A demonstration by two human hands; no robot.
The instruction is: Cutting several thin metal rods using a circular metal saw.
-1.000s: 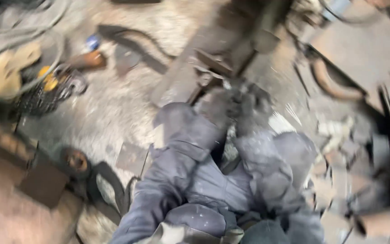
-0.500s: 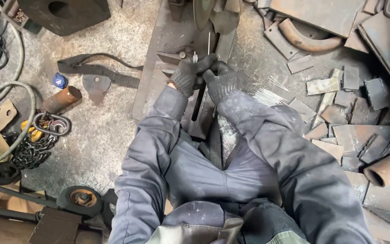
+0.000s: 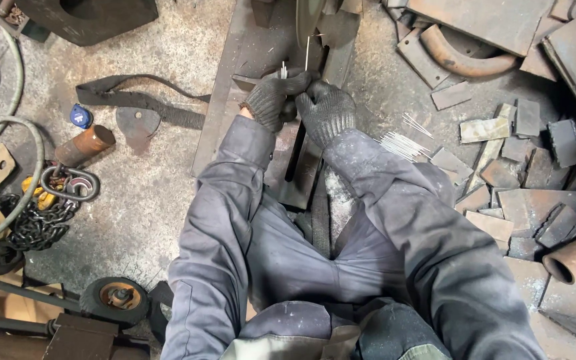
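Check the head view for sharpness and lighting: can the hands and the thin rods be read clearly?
Head view: sharp, evenly lit, no glare. Left hand and right hand crisp; thin rods between them readable; loose rods on floor distinct. Top-left corner falls into shadow.

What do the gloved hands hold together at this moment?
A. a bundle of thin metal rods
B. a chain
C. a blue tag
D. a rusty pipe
A: both the left hand and right hand grip thin rods whose tips stick up above the fingers; the chain lies apart.
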